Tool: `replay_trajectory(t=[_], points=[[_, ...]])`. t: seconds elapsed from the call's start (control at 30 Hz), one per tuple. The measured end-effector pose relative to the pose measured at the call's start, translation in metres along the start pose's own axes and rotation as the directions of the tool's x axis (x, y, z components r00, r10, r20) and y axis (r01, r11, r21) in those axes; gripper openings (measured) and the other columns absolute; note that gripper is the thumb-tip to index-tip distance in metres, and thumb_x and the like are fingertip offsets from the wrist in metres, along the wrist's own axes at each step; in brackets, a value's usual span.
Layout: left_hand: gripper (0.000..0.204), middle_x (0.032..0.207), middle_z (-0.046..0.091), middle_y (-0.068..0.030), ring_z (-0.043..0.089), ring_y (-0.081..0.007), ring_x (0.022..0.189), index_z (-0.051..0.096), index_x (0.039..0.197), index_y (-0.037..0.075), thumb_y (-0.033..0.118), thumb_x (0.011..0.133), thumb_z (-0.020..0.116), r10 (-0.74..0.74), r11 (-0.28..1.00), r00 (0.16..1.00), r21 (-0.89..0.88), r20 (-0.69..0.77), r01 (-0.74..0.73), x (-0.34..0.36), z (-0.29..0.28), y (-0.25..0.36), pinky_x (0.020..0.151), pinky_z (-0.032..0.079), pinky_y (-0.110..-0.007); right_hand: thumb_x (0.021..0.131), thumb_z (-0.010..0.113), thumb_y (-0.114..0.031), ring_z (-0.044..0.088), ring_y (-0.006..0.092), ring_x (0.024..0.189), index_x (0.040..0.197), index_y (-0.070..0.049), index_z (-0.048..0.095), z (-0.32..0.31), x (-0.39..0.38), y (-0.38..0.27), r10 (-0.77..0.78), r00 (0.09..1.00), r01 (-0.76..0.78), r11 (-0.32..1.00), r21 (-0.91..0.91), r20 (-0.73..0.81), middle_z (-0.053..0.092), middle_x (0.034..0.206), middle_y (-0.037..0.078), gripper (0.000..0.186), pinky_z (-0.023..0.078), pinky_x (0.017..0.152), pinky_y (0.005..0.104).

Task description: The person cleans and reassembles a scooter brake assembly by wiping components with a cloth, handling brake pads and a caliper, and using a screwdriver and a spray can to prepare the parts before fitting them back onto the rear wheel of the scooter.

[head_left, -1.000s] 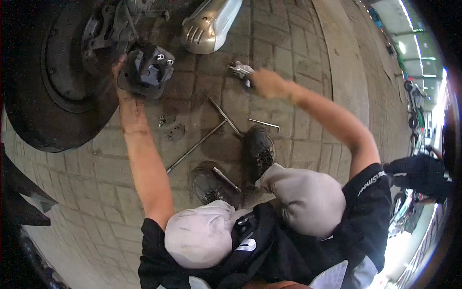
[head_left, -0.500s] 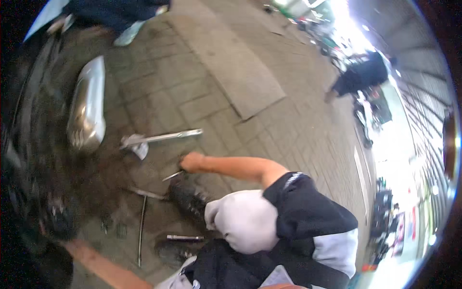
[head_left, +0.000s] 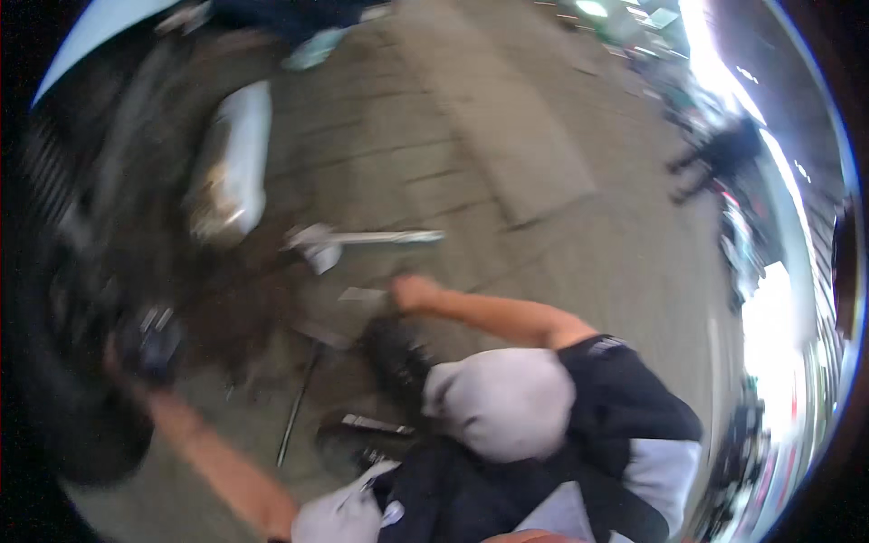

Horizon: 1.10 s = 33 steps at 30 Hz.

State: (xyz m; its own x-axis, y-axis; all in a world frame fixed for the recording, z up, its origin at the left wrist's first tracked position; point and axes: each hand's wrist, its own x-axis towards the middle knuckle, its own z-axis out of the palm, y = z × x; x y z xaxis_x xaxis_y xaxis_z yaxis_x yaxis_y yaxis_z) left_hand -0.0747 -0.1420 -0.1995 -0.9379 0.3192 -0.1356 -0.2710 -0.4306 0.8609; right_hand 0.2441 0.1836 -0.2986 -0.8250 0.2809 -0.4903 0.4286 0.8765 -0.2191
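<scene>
At the lower left, my left hand [head_left: 131, 385] is against a dark rounded part [head_left: 152, 342] beside a black tyre [head_left: 77, 398]. Its fingers are hidden and blurred. My right hand [head_left: 416, 294] is low over the paving by my dark shoe [head_left: 394, 357], its fingers curled. Just left of it shows a short, bright, smeared metal piece [head_left: 362, 294]; whether the hand grips it is unclear. Farther out lies a long chrome bar tool [head_left: 389, 237] with a whitish rag [head_left: 322, 256] at its left end. A thin metal rod [head_left: 297, 407] lies between my two hands.
A silver elongated metal cover or muffler [head_left: 235, 167] lies at the upper left. Beyond it a person in dark clothes [head_left: 281, 18] is partly visible. A flat board [head_left: 516, 136] rests on the paving. Another person [head_left: 724, 154] is by motorbikes at the far right.
The whole view has shifted, so the scene sits farther right and higher, with more blur. The bright metal piece by my right hand has turned to lie flatter. My left hand remains at the dark part.
</scene>
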Motion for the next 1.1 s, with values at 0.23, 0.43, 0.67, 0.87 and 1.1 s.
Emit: replay_trajectory(t=[0.23,0.43,0.67,0.87,1.1], points=[[0.055,0.111,0.052,-0.0102,0.048,-0.0209,0.100,0.057,0.105,0.000,0.031,0.063,0.074,0.214,0.944,0.960,0.291,-0.182,-0.155,-0.009,0.019,0.000,0.089,0.036,-0.032,0.071,0.052,-0.002,0.054,0.0301,0.066,0.095,-0.001,0.054,-0.067,0.018,-0.090,-0.068,0.933,0.270,0.781,0.563,-0.353,0.057,0.075,0.019,0.025,0.044,0.062,0.0349],[0.052,0.097,0.059,-0.0096,0.055,-0.0175,0.087,0.057,0.100,-0.005,0.032,0.067,0.072,0.119,0.987,0.988,0.122,-0.102,-0.106,-0.036,0.044,0.018,0.078,0.043,-0.029,0.068,0.059,-0.003,0.054,0.0241,0.057,0.090,-0.001,0.060,-0.143,0.013,-0.156,-0.457,0.678,0.669,0.709,0.225,-0.576,0.057,0.071,0.015,0.022,0.044,0.055,0.0295],[0.043,0.094,0.060,-0.0097,0.055,-0.0175,0.086,0.060,0.097,-0.002,0.029,0.070,0.069,0.153,0.985,0.984,0.096,-0.093,-0.144,-0.034,0.055,0.017,0.078,0.042,-0.029,0.068,0.055,0.002,0.055,0.0254,0.058,0.093,-0.003,0.062,-0.182,0.011,-0.184,-0.524,0.526,0.652,0.755,-0.078,-0.670,0.057,0.070,0.013,0.027,0.044,0.054,0.0323],[0.040,0.096,0.059,-0.0089,0.055,-0.0185,0.088,0.057,0.101,0.000,0.025,0.072,0.067,0.029,0.999,0.998,0.041,-0.053,-0.027,-0.019,0.042,0.007,0.080,0.042,-0.029,0.058,0.064,-0.004,0.052,0.0255,0.058,0.102,-0.014,0.060,-0.187,0.013,-0.192,-0.642,0.402,0.677,0.688,-0.260,-0.652,0.049,0.068,0.008,0.045,0.044,0.050,0.0350],[0.047,0.100,0.057,-0.0077,0.053,-0.0190,0.090,0.053,0.108,0.001,0.028,0.072,0.066,0.045,0.995,0.999,0.093,0.008,-0.045,-0.019,0.030,0.009,0.082,0.041,-0.030,0.055,0.064,-0.009,0.052,0.0257,0.061,0.091,-0.008,0.059,-0.213,0.005,-0.196,-0.852,0.246,0.608,0.507,-0.611,-0.462,0.050,0.072,0.007,0.036,0.045,0.052,0.0342]])
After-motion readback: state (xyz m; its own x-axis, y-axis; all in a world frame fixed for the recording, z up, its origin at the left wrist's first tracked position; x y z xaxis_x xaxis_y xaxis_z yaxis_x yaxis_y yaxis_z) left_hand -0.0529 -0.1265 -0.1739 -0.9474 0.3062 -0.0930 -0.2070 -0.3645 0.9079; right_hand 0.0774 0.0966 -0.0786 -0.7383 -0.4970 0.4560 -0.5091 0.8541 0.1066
